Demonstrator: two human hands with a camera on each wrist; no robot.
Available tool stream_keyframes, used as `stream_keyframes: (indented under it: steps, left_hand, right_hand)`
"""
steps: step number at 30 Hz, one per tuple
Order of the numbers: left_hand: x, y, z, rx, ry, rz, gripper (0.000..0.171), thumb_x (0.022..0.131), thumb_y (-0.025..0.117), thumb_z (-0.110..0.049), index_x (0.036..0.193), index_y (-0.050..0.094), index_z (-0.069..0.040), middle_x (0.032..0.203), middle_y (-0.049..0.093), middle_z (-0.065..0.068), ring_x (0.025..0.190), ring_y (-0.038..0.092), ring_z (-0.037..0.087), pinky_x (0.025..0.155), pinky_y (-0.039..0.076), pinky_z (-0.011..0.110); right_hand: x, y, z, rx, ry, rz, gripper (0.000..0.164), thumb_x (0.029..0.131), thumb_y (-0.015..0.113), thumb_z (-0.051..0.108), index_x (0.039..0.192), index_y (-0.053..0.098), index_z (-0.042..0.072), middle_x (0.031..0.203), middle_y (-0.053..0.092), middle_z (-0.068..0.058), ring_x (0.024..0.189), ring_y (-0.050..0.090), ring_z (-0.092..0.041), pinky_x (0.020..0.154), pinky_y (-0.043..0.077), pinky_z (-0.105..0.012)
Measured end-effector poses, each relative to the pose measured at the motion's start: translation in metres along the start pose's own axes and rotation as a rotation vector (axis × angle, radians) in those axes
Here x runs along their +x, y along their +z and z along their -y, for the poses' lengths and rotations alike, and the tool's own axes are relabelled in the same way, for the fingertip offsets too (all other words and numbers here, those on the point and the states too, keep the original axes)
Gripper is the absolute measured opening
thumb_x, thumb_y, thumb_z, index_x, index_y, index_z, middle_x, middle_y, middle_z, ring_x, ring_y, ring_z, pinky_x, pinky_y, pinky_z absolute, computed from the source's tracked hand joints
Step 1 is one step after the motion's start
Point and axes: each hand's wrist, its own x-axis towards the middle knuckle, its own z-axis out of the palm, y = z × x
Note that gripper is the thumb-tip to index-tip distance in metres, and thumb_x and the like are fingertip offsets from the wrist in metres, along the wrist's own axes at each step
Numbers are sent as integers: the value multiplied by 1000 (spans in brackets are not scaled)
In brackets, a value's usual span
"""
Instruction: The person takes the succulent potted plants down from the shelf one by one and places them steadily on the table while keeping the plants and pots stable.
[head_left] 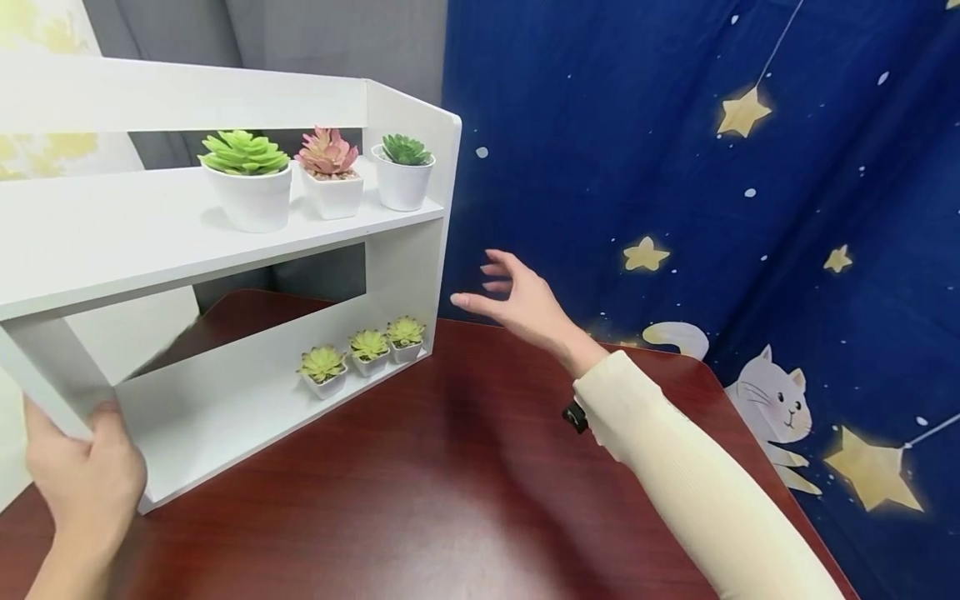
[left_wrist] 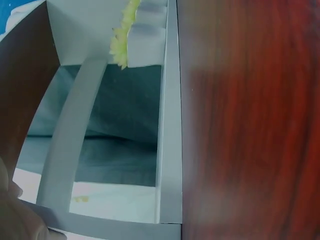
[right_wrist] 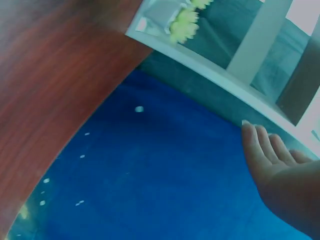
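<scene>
A white two-tier shelf stands on the table. Around the lower part of its left side panel, my left hand grips with the thumb on the inner face. The left wrist view shows that hand at the panel's edge. My right hand is held in the air just right of the shelf's right side panel, fingers spread and nothing between them. Three potted succulents sit on the upper tier: light green, pink and dark green. Below, three small yellow-green succulents line the right end.
The reddish-brown table has its far edge close behind my right hand. A dark blue curtain with stars and a white cat hangs behind. A grey curtain is behind the shelf.
</scene>
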Motion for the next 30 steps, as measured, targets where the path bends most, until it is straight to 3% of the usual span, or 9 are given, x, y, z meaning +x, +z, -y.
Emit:
stream_keyframes:
  steps: [5,15,18,25,30]
  left_hand:
    - [-4,1,1,22,18,-22,56,95,46,-14,144,49,-40,120,58,-19,113,52,-4,100,34,13]
    - [-2,0,6,71,-42,-12,62,96,45,-16,150,38,-46,143,59,6,122,49,-2,106,31,15]
    - [-3,-1,9,54,-41,-21,62,96,46,-17,151,37,-45,144,57,5,123,48,-2,109,31,18]
    - [-5,5,9,14,61,-44,57,99,47,-17,151,41,-40,142,60,5,123,49,-4,111,33,18]
    - [-5,6,12,27,38,-56,59,98,47,-17,151,41,-41,142,60,10,123,50,-2,110,34,18]
  right_hand:
    - [13,4,19,44,-24,-35,94,81,78,56,157,35,22,148,55,-1,130,60,-18,104,51,-42]
    - [38,10,60,175,-51,-77,90,82,79,51,155,39,16,149,54,-6,133,58,-22,105,51,-40]
    - [45,12,71,195,-41,-101,90,83,79,49,155,39,14,151,53,-7,134,57,-22,107,49,-38]
    - [60,11,87,245,10,-170,90,83,79,47,155,38,13,153,51,-8,136,55,-19,110,46,-35]
    - [71,16,91,267,36,-192,89,83,79,48,155,39,14,151,53,-7,137,54,-17,111,45,-34]
